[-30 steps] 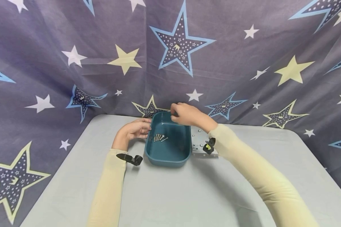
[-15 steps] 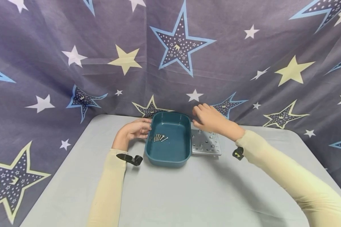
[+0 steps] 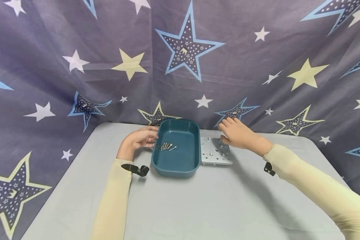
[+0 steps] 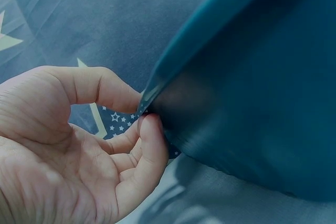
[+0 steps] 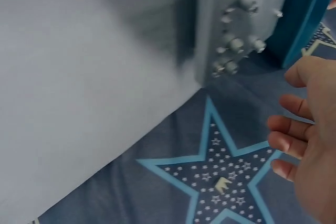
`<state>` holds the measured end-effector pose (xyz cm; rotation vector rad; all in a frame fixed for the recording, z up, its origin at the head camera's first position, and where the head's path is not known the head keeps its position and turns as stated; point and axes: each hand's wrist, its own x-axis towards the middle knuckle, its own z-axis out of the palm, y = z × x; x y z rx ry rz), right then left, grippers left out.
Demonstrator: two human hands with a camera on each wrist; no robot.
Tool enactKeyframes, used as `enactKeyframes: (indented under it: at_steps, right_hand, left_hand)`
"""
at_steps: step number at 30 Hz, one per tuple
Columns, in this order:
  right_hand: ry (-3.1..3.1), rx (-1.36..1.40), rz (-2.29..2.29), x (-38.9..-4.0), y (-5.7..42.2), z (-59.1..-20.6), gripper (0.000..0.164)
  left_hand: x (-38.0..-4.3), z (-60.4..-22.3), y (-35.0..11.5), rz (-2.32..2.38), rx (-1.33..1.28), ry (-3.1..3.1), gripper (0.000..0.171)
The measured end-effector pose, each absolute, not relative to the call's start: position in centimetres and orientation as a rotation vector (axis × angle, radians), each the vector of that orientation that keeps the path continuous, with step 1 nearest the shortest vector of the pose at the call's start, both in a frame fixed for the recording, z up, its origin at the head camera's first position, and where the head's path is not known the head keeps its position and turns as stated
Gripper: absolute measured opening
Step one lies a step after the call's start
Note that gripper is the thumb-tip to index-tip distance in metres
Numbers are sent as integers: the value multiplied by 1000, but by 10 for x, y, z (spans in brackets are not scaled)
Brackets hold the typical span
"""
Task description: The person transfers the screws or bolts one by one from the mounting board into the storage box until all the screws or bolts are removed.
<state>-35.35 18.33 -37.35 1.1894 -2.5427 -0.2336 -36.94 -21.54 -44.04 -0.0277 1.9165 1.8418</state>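
A teal rectangular tray (image 3: pixel 183 156) stands on the table, with several small screws (image 3: pixel 167 146) grouped inside at its left. At its left wall, my left hand (image 3: pixel 141 138) pinches the edge; in the left wrist view, thumb and finger (image 4: pixel 152 140) meet at the tray's rim (image 4: pixel 181 51). To the tray's right lies a silver metal plate (image 3: pixel 208 150) with holes and several bolt heads. Above the plate's far right corner is my right hand (image 3: pixel 238 133). In the right wrist view its fingers (image 5: pixel 289 127) curl loosely, apart from the plate, with nothing seen in them.
A pale cloth covers the table (image 3: pixel 174 206), whose far edge meets a dark curtain (image 3: pixel 108 40) patterned with stars. The plate sits close against the tray's right wall. The right arm's shadow falls across the cloth.
From above the tray's far rim, my right hand has moved right to the plate's far right corner, uncovering the tray and more of the plate. The left hand keeps its place.
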Motion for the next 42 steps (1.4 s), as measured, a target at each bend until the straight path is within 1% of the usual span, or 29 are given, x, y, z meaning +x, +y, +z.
enactKeyframes:
  at_steps: [5, 9, 16, 25, 42]
  right_hand:
    - [-2515, 1212, -309, -357, 192, -385, 25]
    - [-2511, 1214, -338, -358, 196, -395, 22]
    - [-2442, 1232, -364, -360, 202, -408, 21]
    - [-2379, 1233, -409, -362, 203, -415, 24]
    - [-2325, 1209, -473, -362, 203, -420, 22]
  left_hand:
    - [-369, -440, -216, 1845, -18, 1910, 57]
    - [-368, -439, -216, 1852, -19, 1894, 57]
    - [-367, -437, -215, 1853, -23, 1888, 61]
    - [-367, -437, -215, 1862, -25, 1875, 59]
    - [-368, -438, -215, 1854, -46, 1906, 58]
